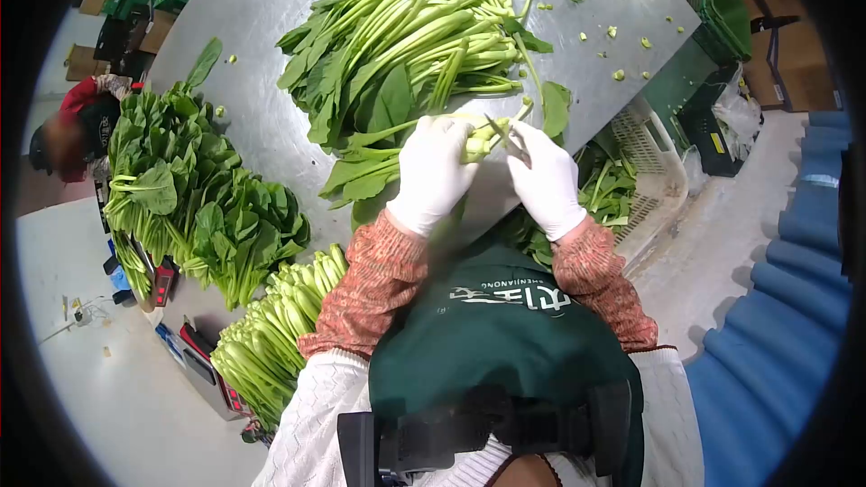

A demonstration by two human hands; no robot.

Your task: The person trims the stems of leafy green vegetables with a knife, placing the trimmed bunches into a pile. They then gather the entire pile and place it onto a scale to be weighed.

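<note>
Pale-green leafy stalks (pixel 475 148) are clamped tight in the white-gloved left hand (pixel 435 169), and a thin, pointed grey blade (pixel 495 128) is pinched by the white-gloved right hand (pixel 548 178)

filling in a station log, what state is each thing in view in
left hand, gloved, closed around stalks
right hand, gloved, closed on small blade
small blade, bare, at the held stalks
leafy greens, piled loose on the table
metal table, strewn with cut bits
cut bits, scattered
white crate, open-topped, leaves inside
dark green apron, worn
</note>
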